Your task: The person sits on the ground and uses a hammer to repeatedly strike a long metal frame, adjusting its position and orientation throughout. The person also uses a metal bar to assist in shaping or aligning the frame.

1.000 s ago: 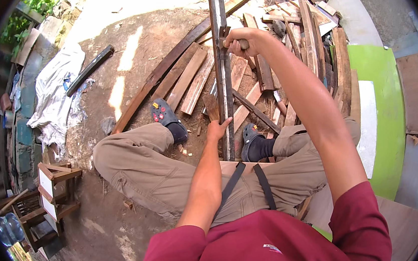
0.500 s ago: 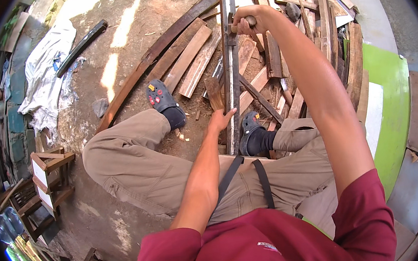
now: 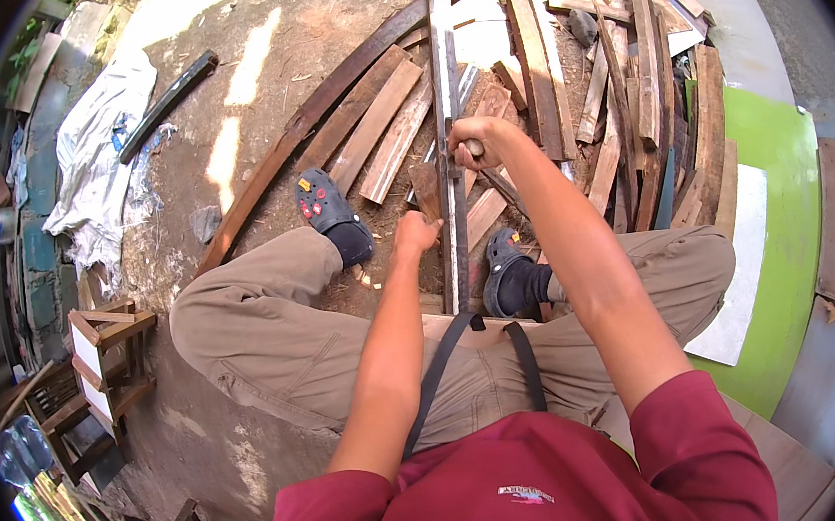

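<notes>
in the head view, the beam (image 3: pixel 451 202) points away from the lap between the shoes (image 3: pixel 324 204), its long axis running fore and aft. the right hand (image 3: pixel 486 141), arm stretched forward, clenches a round handle (image 3: pixel 474 148) beside it; the left hand (image 3: pixel 419 231) curls by a block (image 3: pixel 424 185), grip impossible to tell. the right hand sits nearer the body than half a second ago.
</notes>
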A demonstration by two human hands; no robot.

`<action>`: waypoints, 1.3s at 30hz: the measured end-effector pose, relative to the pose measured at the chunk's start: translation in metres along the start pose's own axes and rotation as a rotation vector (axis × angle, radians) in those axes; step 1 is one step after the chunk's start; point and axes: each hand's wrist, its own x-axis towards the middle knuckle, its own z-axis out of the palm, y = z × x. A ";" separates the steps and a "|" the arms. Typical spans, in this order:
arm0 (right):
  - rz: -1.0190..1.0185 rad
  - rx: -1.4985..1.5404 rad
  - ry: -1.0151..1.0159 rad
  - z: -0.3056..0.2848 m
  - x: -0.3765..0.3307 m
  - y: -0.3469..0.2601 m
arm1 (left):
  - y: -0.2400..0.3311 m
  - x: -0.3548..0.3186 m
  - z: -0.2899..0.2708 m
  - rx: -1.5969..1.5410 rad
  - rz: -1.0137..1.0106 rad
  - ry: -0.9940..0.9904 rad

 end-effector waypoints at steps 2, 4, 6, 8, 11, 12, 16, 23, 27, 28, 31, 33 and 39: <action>-0.001 0.048 0.003 0.003 -0.002 0.017 | -0.005 0.007 -0.016 -0.034 0.016 0.172; -0.076 0.045 0.093 0.004 0.006 0.032 | -0.008 0.010 -0.025 -0.250 -0.004 0.228; -0.232 0.002 0.190 0.018 0.005 0.050 | -0.009 0.005 -0.030 -0.544 -0.120 0.255; -0.304 0.151 0.208 0.019 0.007 0.055 | -0.013 0.008 -0.032 -0.656 -0.098 0.287; -0.361 -0.020 0.300 0.041 -0.014 0.065 | -0.016 -0.003 -0.045 -0.821 -0.064 0.340; -0.459 -0.040 0.290 0.039 -0.013 0.070 | -0.007 -0.008 -0.045 -0.874 -0.037 0.339; -0.811 -0.129 0.405 0.037 0.018 0.094 | 0.035 -0.022 -0.044 -0.998 0.124 0.318; -1.193 -0.154 0.549 0.036 0.023 0.136 | 0.094 -0.035 -0.018 -0.806 0.656 0.457; -1.264 -0.029 0.502 0.024 0.010 0.143 | 0.106 -0.026 -0.002 -0.830 0.626 0.445; -1.288 -0.033 0.509 0.021 0.008 0.143 | 0.109 -0.026 0.001 -0.830 0.604 0.460; -1.372 -0.067 0.584 0.018 0.005 0.139 | 0.114 -0.019 0.000 -1.143 0.456 0.406; -1.380 -0.085 0.540 0.015 0.009 0.128 | 0.115 -0.013 -0.005 -1.399 0.282 0.379; -1.128 0.046 0.329 0.013 0.025 0.108 | 0.117 0.000 -0.004 -1.682 -0.465 0.084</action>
